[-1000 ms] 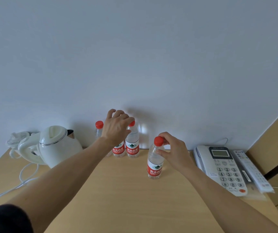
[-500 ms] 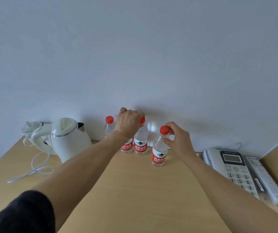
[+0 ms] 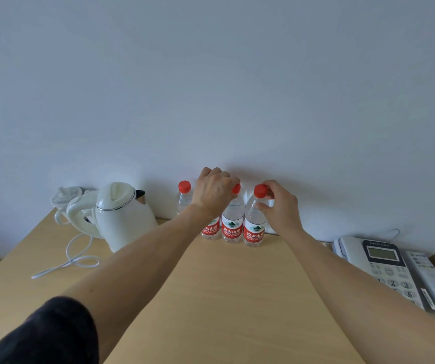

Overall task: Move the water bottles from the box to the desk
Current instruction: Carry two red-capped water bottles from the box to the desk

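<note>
Four water bottles stand upright in a row on the desk [image 3: 211, 298], at its far edge against the wall. Each is clear plastic with a red screw cap and a red-and-white label around the lower body.

The leftmost bottle [image 3: 184, 198] shows its cap and shoulder; its lower part is hidden. The second bottle [image 3: 210, 229] is visible only at its label (cap and neck are covered). The third bottle [image 3: 232, 222] stands just beside it, cap partly visible. The rightmost bottle [image 3: 254, 227] stands just beside the third, its cap and neck held at the top. All caps that can be seen are fitted.
</note>
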`<state>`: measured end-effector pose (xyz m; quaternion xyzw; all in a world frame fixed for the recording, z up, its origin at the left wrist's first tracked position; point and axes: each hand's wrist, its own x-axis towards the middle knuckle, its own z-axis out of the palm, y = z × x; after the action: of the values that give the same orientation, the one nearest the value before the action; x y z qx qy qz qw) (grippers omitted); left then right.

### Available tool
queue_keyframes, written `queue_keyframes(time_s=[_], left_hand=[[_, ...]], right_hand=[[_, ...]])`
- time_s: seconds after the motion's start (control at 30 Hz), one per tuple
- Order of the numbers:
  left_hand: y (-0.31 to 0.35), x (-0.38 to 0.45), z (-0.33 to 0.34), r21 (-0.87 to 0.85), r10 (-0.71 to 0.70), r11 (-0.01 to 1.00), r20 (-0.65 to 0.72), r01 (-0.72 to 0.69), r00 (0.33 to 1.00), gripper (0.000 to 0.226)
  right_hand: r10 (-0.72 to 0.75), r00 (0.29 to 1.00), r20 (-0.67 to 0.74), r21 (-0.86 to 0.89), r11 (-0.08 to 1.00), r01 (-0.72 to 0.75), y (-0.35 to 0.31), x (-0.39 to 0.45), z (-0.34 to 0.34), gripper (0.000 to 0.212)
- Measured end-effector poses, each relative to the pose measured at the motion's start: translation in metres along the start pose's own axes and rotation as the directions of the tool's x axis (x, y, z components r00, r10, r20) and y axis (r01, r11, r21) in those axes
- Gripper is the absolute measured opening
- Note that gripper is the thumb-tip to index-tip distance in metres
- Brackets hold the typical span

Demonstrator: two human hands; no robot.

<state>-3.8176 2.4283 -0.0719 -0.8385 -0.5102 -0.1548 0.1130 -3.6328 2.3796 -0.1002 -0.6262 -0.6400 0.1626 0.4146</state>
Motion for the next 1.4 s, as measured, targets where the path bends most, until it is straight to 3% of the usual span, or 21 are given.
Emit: queue_keyframes(time_s=[0.4, 0.73, 0.87, 1.07, 1.23, 1.4], left_hand=[[0.0, 0.003, 0.004, -0.07, -0.025, 0.997, 0.005, 0.025, 1.0, 0.02], [0.001, -0.001, -0.003, -0.1, -0.067, 0.993, 0.006, 0.067, 0.998, 0.025], [-0.003, -0.007, -0.006, -0.101, -0.044, 0.994, -0.009, 0.043, 0.999, 0.034], [-0.008, -0.015, -0.01, -0.095, 0.001, 0.996, -0.016, -0.003, 1.0, 0.034], [-0.001, -0.012, -0.01, -0.148, -0.084, 0.986, -0.005, 0.082, 0.996, 0.022], [0.003, -0.009, -0.01, -0.183, -0.138, 0.974, -0.003, 0.135, 0.99, 0.024]], right_hand=[[0.021, 0.998, -0.06, 0.018, 1.0, -0.02, -0.001, 0.003, 0.005, 0.039], [0.051, 0.998, -0.025, 0.034, 0.998, -0.05, -0.003, 0.001, 0.002, 0.044], [0.036, 0.999, -0.033, -0.083, 0.996, -0.039, -0.004, 0.001, 0.001, 0.042], [-0.092, 0.995, 0.028, -0.238, 0.967, 0.096, -0.008, 0.001, -0.003, 0.043], [-0.081, 0.995, 0.055, -0.223, 0.971, 0.092, -0.014, 0.005, -0.003, 0.042], [-0.085, 0.994, 0.069, -0.209, 0.973, 0.098, -0.012, 0.006, -0.007, 0.043]])
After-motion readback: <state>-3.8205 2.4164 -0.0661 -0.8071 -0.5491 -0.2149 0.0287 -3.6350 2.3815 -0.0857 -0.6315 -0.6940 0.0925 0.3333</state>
